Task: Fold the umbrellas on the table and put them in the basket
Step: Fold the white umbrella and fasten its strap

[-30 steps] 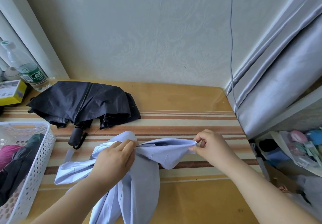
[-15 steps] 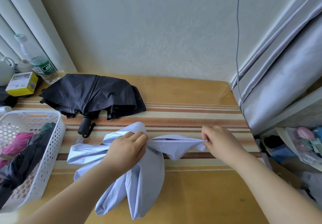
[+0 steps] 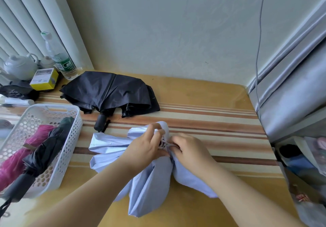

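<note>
The light blue umbrella [image 3: 151, 179] lay collapsed on the striped table [image 3: 211, 119], its loose panels fanning toward six, eight and nine o'clock from a gathered centre. Both hands met at that centre. The left hand [image 3: 144, 149] curled round the bunched fabric, its thumb and forefinger raised and pinching a fold at the top. The right hand [image 3: 188, 150], touching the left at three o'clock of it, had its fingers bent and tucked into the cloth, gripping another panel. Between them a bit of dark metal ribbing showed.

At eleven o'clock of the hands, well apart, a black umbrella [image 3: 112, 92] sprawled half open, its handle [image 3: 100, 123] pointing toward the near edge. At nine o'clock stood a white perforated basket [image 3: 74, 120] holding a magenta umbrella [image 3: 21, 154] and a dark folded umbrella [image 3: 45, 152] side by side. Beyond it, at ten o'clock, stood a clear water bottle [image 3: 59, 57], a yellow box [image 3: 45, 79] and a white teapot [image 3: 20, 66].
</note>
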`<state>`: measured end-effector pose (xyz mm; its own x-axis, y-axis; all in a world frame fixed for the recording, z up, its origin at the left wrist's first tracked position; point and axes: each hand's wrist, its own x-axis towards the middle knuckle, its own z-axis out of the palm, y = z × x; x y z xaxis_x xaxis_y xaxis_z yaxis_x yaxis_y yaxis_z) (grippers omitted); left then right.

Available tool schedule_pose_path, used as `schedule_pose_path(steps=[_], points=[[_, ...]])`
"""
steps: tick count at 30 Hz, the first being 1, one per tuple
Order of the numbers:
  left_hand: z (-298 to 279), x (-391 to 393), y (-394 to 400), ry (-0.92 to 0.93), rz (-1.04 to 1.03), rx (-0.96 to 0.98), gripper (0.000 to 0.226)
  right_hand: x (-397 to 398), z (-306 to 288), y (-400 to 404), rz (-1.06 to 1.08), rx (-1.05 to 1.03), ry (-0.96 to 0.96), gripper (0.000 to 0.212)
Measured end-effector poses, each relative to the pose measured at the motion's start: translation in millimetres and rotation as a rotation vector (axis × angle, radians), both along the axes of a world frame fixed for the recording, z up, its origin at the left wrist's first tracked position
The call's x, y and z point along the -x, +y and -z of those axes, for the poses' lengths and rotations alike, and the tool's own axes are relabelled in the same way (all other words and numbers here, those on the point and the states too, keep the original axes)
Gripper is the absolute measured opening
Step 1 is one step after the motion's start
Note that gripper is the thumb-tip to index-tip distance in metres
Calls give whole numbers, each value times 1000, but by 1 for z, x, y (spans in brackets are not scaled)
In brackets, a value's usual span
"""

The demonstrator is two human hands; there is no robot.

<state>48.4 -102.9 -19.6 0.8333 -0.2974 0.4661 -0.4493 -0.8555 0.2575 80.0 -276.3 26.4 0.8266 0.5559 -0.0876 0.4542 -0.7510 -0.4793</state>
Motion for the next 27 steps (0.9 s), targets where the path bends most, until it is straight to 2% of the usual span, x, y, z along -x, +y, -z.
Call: schedule_pose_path(steps=[2,6,10,13,16,18,20,22,25,27], points=[[-2,2,2,-15,-37,72,61,2,5,-3,28,-75,28,16],[0,5,-4,7,-104,177,48,9,11,-5,105,-149,65,9],[4,11,-9,60,-65,236,44,14,14,-3,181,-219,104,2],[6,15,-11,0,6,178,31,19,14,0,204,-290,181,6],[5,19,-11,47,17,137,48,21,15,-2,195,-343,252,11],[3,19,-8,62,7,137,37,20,11,-6,144,-365,350,22],[5,19,-5,69,40,98,46,17,6,-12,115,-334,468,31],[5,22,-5,113,33,110,50,12,4,-18,184,-317,481,28],[4,27,-8,59,113,69,28,-1,5,-18,378,-264,391,7],[15,32,-12,-38,245,-43,19,-8,2,-8,438,-199,482,28]])
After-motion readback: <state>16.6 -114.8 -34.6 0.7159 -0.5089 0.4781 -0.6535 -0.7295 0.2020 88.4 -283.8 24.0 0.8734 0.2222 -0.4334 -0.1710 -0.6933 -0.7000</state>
